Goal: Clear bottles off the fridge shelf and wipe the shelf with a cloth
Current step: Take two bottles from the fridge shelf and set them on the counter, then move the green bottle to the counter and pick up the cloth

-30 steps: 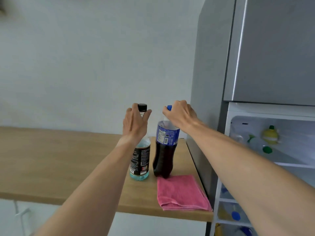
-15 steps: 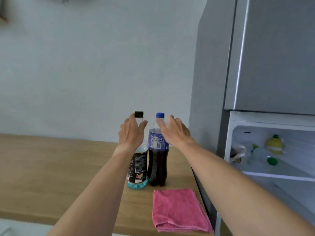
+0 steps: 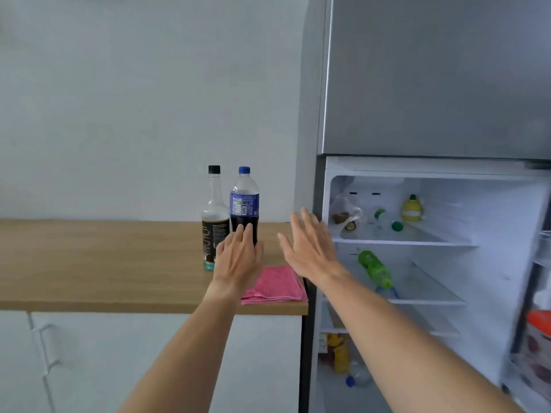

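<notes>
Two bottles stand side by side on the wooden counter (image 3: 89, 260): a black-capped bottle (image 3: 214, 210) with a dark label, and a blue-capped cola bottle (image 3: 244, 201). A folded pink cloth (image 3: 275, 286) lies in front of them near the counter's right end. My left hand (image 3: 238, 257) hovers open in front of the bottles, holding nothing. My right hand (image 3: 310, 248) is open, fingers spread, between the counter and the open fridge (image 3: 417, 84). On the middle fridge shelf (image 3: 429, 301) lies a green bottle (image 3: 374, 268).
The top fridge shelf (image 3: 417, 241) holds a yellow lemon-shaped bottle (image 3: 412, 208), green-capped bottles (image 3: 396, 225) and a plastic bag (image 3: 346, 216). Lower down are yellow packets (image 3: 340, 353) and a blue-capped bottle (image 3: 356, 378). The fridge door (image 3: 536, 338) stands open at right. White cabinets (image 3: 149, 362) sit under the counter.
Both hands have let go of the two bottles and drawn back from them. The right hand has swung toward the fridge, and my view has pulled back and turned right.
</notes>
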